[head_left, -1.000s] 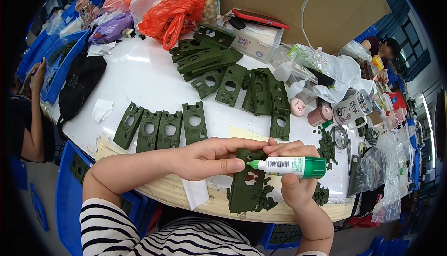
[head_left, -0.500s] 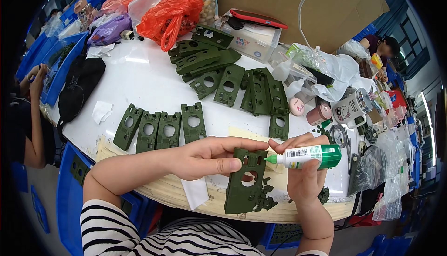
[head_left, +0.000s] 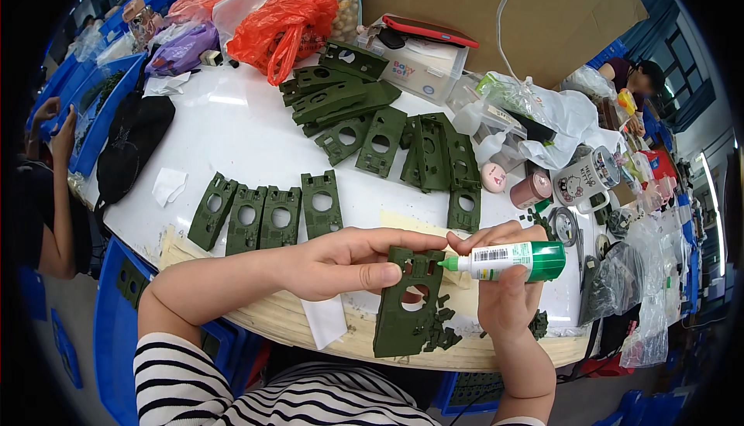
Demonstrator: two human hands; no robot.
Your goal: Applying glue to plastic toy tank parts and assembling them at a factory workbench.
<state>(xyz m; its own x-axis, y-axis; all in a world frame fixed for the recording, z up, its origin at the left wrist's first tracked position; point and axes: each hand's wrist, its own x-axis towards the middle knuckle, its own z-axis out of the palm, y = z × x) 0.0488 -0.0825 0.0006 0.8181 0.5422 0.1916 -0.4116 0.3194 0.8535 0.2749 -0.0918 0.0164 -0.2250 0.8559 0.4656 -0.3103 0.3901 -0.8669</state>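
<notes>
Item 1. Flat dark-green moulded plastic panel with a round hole and small cut-outs: held over the near edge of the white round table, just above a strip of pale card. It is gripped by the left hand, closed on the panel's upper left corner, thumb on top and fingers underneath. It is judged light, stiff and thin; flexing near the hole is likely, so the solid outer edges are the better place for a hold.

Item 2. Small glue bottle, green body with white label and pointed green nozzle: held level in the right hand, fingers wrapped fully round the barrel, nozzle tip touching the panel's upper right edge. It is judged light and slightly squeezable; a smooth label may be slippery.

Item 3. Small loose dark-green plastic parts: scattered beside the panel's lower right.

Item 4. Row of four matching green panels: laid side by side on the table, apart from the hands.

Item 5. Further stacked green panels: mid-table.

Item 6. Orange plastic bag: at the far edge.

Item 7. Printed white mug: to the right, well apart.
</notes>
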